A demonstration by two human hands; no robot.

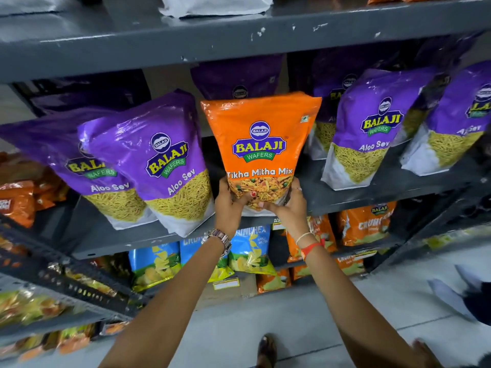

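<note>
An orange snack bag (261, 144) labelled Tikha Mitha Mix stands upright at the middle of a grey metal shelf (372, 192). My left hand (229, 203) grips its lower left corner, thumb on the front. My right hand (288, 201) grips its lower right corner. Both hands hold the bag's bottom at the shelf's front edge. Purple Aloo Sev bags (162, 160) lean on either side of it, with another purple bag (239, 81) behind it.
More purple bags (372, 128) fill the shelf to the right. The shelf below holds blue chip bags (249, 248) and orange bags (364, 224). An upper shelf (212, 41) overhangs. Orange packets (18, 197) sit at far left. The pale floor (318, 328) lies below, with my foot (267, 349) on it.
</note>
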